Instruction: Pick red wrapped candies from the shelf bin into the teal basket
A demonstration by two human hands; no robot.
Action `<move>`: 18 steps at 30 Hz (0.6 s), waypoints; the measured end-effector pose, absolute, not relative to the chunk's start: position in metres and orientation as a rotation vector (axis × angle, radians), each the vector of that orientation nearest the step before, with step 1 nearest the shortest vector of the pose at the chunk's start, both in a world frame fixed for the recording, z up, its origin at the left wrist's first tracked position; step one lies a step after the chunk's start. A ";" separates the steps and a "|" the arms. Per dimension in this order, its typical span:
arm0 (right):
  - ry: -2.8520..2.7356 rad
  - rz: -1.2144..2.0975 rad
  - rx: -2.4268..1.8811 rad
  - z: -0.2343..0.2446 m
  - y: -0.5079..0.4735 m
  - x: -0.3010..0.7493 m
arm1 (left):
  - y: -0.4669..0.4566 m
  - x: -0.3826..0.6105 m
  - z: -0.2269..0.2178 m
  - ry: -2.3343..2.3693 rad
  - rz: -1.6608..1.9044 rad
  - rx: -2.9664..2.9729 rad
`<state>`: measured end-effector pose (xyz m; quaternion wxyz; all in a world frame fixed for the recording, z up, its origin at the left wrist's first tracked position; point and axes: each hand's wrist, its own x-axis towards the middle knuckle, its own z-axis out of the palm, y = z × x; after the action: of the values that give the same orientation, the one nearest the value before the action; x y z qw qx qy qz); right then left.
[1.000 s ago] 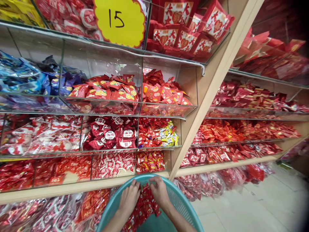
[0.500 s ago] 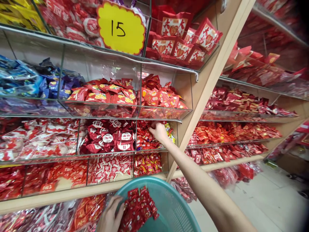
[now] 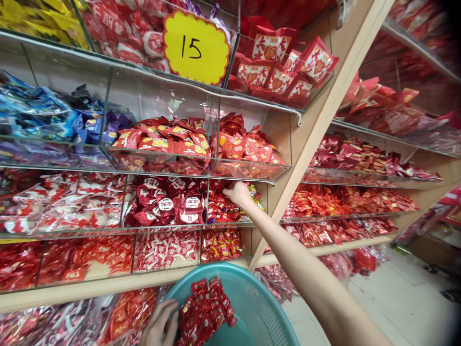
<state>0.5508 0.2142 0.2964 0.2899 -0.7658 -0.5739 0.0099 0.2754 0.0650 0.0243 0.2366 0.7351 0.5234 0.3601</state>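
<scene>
Had left hand [image 3: 159,324], loosely curled, at the left rim of the teal basket [image 3: 261,307]; could not tell gripping from resting. Had red candy packets [image 3: 205,310] inside, just right of it. Within the last second, moved right hand [image 3: 237,194] from basket up into small red-wrapped sweets [image 3: 217,210] on the wooden shelving [image 3: 283,206], shifting work there; with fingertips hidden, could not tell pinching from parted. Saw maroon bags [image 3: 163,204] farther left of it.

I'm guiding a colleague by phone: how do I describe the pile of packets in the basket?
Find the big teal basket at bottom centre, below the pale wooden ledge. Inside, beside the person's left hand, lies a cluster of shiny dark-red packets. It is the only pile seen in the basket; the red-and-yellow sweets just above sit in a shelf compartment.
</scene>
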 end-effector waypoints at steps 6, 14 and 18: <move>-1.594 -0.048 -2.115 0.289 0.223 0.534 | 0.060 0.284 0.018 1.337 0.957 2.040; -1.497 0.145 -2.035 0.293 0.225 0.545 | 0.053 0.286 0.028 1.374 0.958 1.977; -1.362 0.478 -1.773 0.298 0.210 0.554 | 0.049 0.279 0.036 1.462 0.977 1.939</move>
<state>0.5544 0.2095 0.2982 0.4147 -0.7058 -0.5420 0.1901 0.2790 0.0490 0.0365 0.2590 0.7154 0.5395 0.3605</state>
